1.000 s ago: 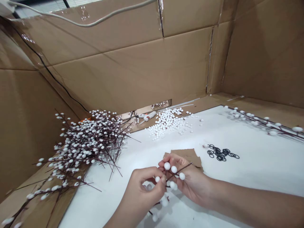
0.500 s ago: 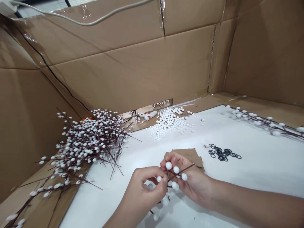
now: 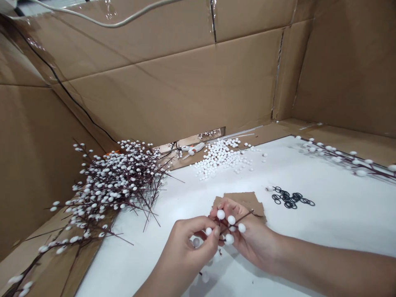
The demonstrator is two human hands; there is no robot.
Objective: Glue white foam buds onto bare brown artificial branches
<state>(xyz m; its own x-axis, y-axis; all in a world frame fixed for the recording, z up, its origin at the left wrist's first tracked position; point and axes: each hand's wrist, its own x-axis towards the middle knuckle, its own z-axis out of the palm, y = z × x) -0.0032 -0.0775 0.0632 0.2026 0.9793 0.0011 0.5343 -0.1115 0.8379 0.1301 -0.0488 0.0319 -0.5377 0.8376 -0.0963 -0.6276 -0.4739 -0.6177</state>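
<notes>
A brown artificial twig with white berries [image 3: 229,239] is held over the white board at the lower middle of the head view. My left hand [image 3: 193,243] pinches its stem between thumb and forefinger, and part of the twig hangs below that hand. From the right, my right hand [image 3: 247,243] is curled behind the same twig, its fingertips near the upper berries. Its lower fingers are hidden by the berries and the left hand. Behind the right hand lies a torn piece of cardboard [image 3: 244,201].
A big heap of berry twigs [image 3: 114,177] lies left. Loose white berries [image 3: 216,159] and a glue gun [image 3: 192,149] lie at the back. Black rings [image 3: 289,200] rest to the right, with a berry branch [image 3: 343,155] beyond. Cardboard walls [image 3: 161,86] surround the white board [image 3: 340,214].
The two hands and the twig have barely moved. The view has shifted slightly, and fewer berries show below the left hand than before.
</notes>
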